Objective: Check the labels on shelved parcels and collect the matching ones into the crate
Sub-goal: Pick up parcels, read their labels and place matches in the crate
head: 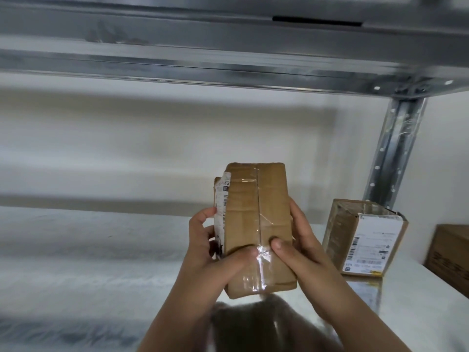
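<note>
Held parcel (256, 224): standing on end in the centre of the frame, being clasped between both hands, one at each side edge.
Left hand (215, 250): grasping the parcel's left side, thumb pressing on the taped front low down, fingers curling round the labelled side.
Right hand (302, 247): grasping the right side, thumb lying on the front beside the tape seam.
Count: showing two hands and three cardboard boxes. One in the grip, a second parcel (365, 237) standing on the shelf (88, 250) at centre right, a brown box (449, 252) being cut off by the right edge.
Look: showing brown cardboard, clear tape (260, 260) running down the middle, a white label (221, 214) wrapping round the left side – print too blurred for reading.
</note>
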`<state>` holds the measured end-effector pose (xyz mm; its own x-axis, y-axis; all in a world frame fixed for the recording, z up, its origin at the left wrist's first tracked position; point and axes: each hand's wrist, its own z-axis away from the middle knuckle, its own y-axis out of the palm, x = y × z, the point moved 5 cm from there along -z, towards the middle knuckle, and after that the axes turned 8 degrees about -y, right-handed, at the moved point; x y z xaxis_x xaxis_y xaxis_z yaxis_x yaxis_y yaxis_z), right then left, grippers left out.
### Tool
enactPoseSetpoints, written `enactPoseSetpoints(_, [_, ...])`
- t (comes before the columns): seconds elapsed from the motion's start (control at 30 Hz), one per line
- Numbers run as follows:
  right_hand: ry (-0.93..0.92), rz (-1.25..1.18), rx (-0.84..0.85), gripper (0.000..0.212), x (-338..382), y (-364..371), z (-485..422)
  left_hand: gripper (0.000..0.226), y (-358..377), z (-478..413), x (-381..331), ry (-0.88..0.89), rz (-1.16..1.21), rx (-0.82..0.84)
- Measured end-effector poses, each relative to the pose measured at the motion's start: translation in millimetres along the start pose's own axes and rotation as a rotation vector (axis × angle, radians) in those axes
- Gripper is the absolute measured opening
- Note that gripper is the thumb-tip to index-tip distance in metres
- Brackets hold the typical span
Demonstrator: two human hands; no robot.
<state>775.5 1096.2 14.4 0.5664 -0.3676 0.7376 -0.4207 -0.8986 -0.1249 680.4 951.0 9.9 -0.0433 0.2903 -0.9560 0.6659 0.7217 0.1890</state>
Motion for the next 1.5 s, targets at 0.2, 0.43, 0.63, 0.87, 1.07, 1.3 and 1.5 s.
enactPoseSetpoints(0.2, [0.009,-0.019,0.033,0.076,3.7,3.3,-0.6,0.089,-1.7,2.2,2.2,0.025,0.022,0.014])
enactPoseSetpoints(0.43, [0.021,0.009,0.0,0.074,5.0,2.6,0.5,0.083,-3.6,-1.1,6.1,0.04,-0.017,0.024])
enactPoseSetpoints(0.63, [0.11,0.063,-0.167,0.07,0.8,-5.9,-0.1,0.039,-14.8,-5.9,0.2,0.157,-0.111,-0.184])
enactPoseSetpoints(0.87, [0.005,0.035,-0.097,0.054,1.3,-4.1,-0.9,0.035,-7.3,0.9,-3.8,0.085,-0.006,-0.131])
enactPoseSetpoints(1.07, [0.061,-0.093,-0.016,0.068,-3.2,4.0,-1.0,0.091,-0.6,1.2,4.0,0.079,-0.064,0.041])
enactPoseSetpoints(1.3, [0.094,-0.12,-0.039,0.087,-6.1,3.8,-3.0,0.088,2.3,1.8,1.5,0.134,-0.133,0.075])
enactPoseSetpoints(1.5, [0.103,-0.093,-0.063,0.086,-5.6,2.5,-2.9,0.086,3.5,-0.3,1.4,0.141,-0.128,0.075])
